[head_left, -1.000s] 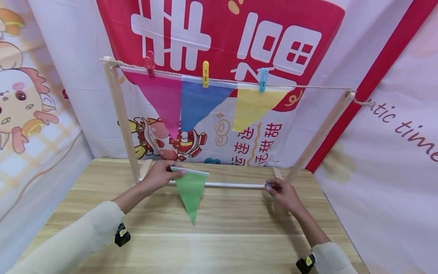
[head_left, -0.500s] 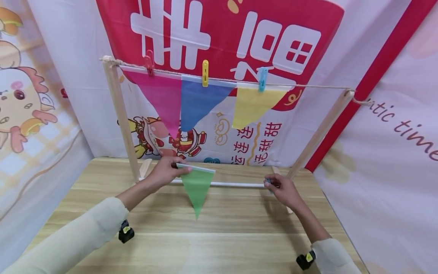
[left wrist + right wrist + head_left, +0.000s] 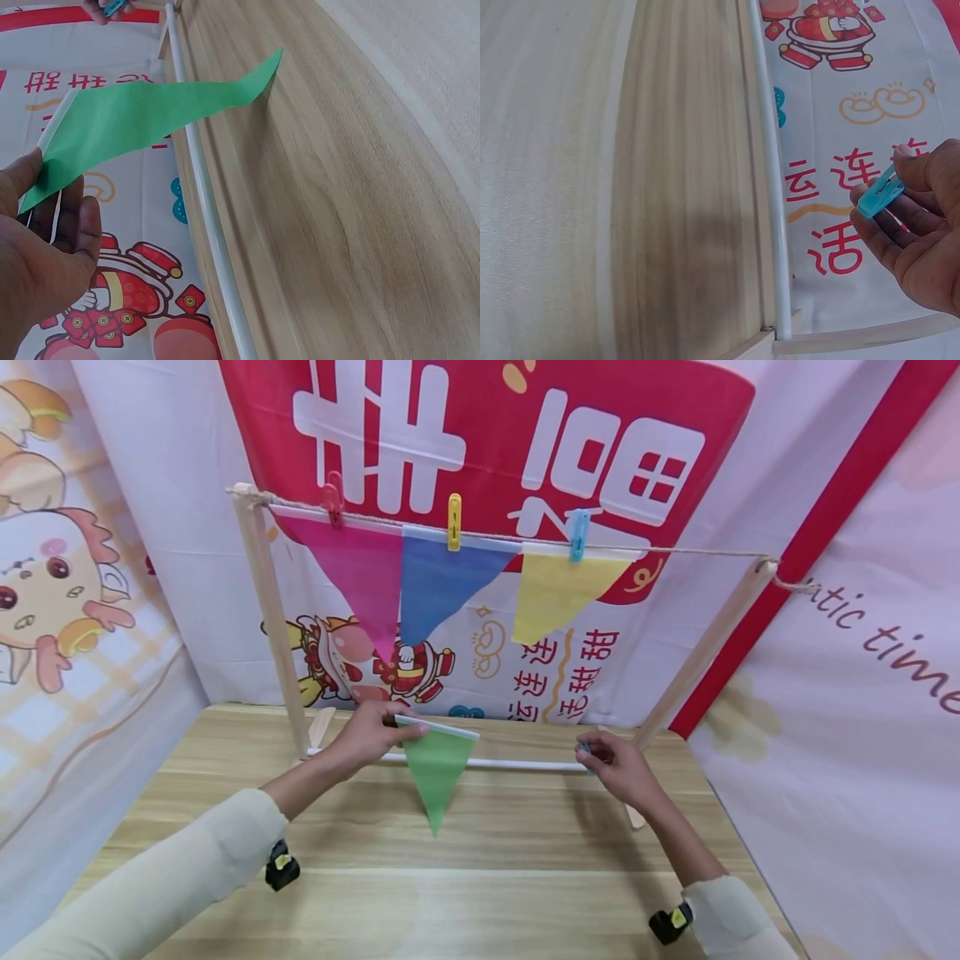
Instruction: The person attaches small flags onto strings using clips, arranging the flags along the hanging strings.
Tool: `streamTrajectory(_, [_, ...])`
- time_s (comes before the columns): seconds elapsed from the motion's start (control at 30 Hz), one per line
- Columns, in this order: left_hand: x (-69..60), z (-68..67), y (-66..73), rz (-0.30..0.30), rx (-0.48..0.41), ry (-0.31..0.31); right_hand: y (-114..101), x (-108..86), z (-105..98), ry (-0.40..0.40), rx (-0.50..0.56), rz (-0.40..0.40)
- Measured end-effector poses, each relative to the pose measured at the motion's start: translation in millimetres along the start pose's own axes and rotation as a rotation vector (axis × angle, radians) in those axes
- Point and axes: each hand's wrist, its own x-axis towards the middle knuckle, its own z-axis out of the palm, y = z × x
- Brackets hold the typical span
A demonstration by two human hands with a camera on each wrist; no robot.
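My left hand [image 3: 369,737] pinches the white top edge of a green triangular pennant [image 3: 437,768], whose tip hangs down. In the left wrist view the pennant [image 3: 142,112] has its tip bent to one side. My right hand [image 3: 618,766] holds a small blue clothespin [image 3: 881,196] between thumb and fingers. Above both hands a twine [image 3: 675,551] runs between two wooden posts. From it hang a pink pennant [image 3: 360,572], a blue pennant [image 3: 442,581] and a yellow pennant [image 3: 562,589], clipped by a red clothespin [image 3: 333,500], a yellow clothespin [image 3: 454,522] and a blue clothespin [image 3: 579,535].
The left post [image 3: 270,618] and right post [image 3: 705,652] stand on the wooden table [image 3: 450,902]. A white rod [image 3: 517,765] joins them low down, behind the green pennant. Printed cloth [image 3: 615,460] hangs behind the frame and at both sides.
My left hand has raised the green pennant a little and moved it to the right. My right hand has risen slightly with the clothespin. The hanging pennants stay on the twine.
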Motion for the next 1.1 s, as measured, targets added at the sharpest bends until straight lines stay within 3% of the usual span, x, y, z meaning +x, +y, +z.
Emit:
streamTrajectory(0.33, [0.3, 3.6, 7.3, 0.003, -0.005, -0.002, -9, 5.0, -9, -0.014, 0.013, 0.009])
streamTrajectory(0.67, [4.9, 7.5, 13.3, 0.026, -0.047, -0.023, -26, 11.9, -20, -0.001, 0.035, -0.048])
streamTrajectory(1.1, [7.4, 6.4, 39.9, 0.047, -0.130, -0.048, -62, 24.0, -44, 0.022, -0.028, -0.057])
